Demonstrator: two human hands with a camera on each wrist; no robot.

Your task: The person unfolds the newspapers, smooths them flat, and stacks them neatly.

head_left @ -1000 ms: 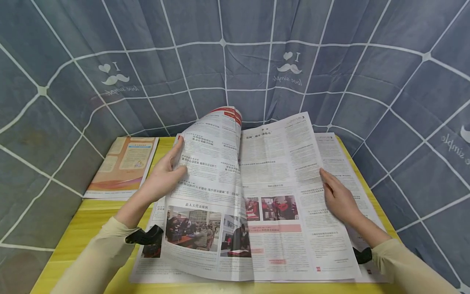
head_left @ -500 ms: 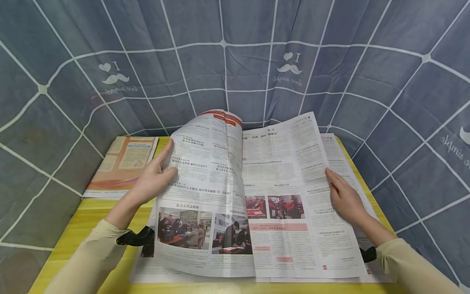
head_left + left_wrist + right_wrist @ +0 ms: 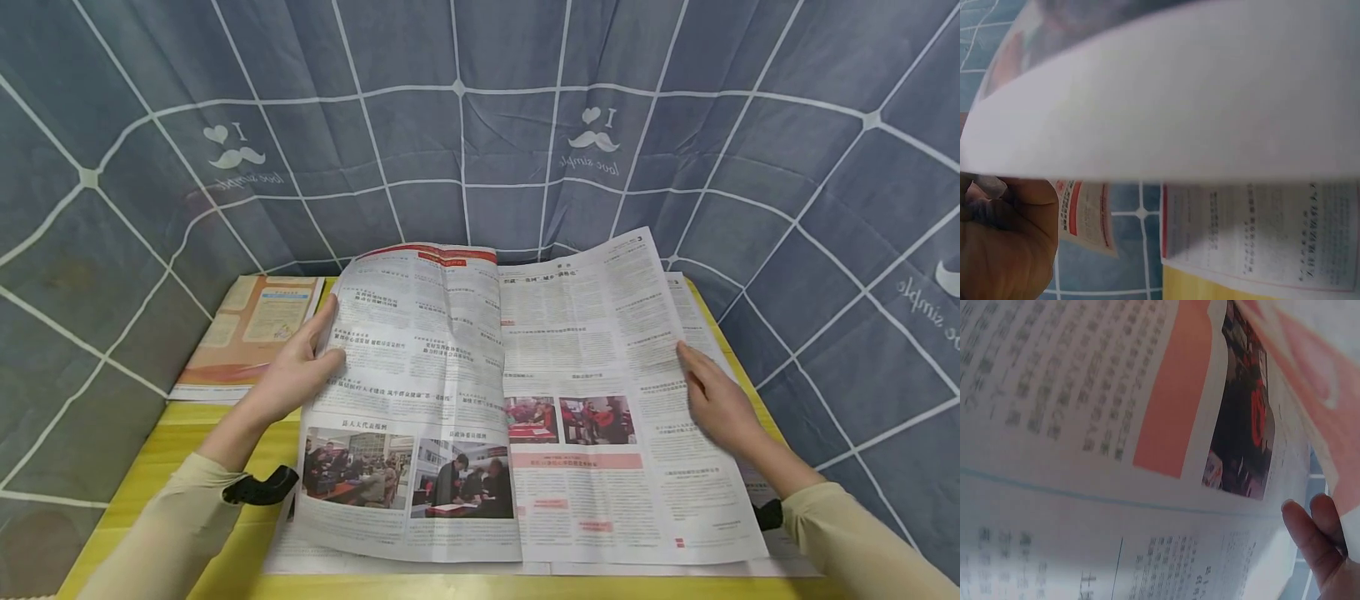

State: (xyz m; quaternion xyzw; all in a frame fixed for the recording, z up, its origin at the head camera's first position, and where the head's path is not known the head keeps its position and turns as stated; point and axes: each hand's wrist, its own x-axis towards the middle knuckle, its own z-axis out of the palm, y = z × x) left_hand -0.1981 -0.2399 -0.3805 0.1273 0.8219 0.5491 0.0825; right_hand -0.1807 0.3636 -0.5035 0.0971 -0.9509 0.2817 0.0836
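An open newspaper [image 3: 465, 350] with printed columns and colour photos is held up at a slant over the table, its left page bowed. My left hand [image 3: 292, 371] grips its left edge, thumb on the near face and fingers reaching behind. At the opposite edge my right hand [image 3: 716, 404] holds the other page. In the left wrist view, the blurred newspaper sheet [image 3: 1166, 119] covers the upper part, with my curled left hand [image 3: 1010, 240] at lower left. The right wrist view shows fingertips of my right hand [image 3: 1319, 540] beside the newspaper's printed face [image 3: 1085, 412].
More newspaper sheets [image 3: 686, 304] lie underneath on the yellow table [image 3: 131, 475]. An orange-brown booklet [image 3: 247, 337] lies at the back left. A grey-blue curtain with white grid lines [image 3: 480, 133] surrounds the table at the back and sides.
My left hand has moved left and slightly down, spreading the left page wider; its curled top has flattened. My right hand has shifted a little right with its page.
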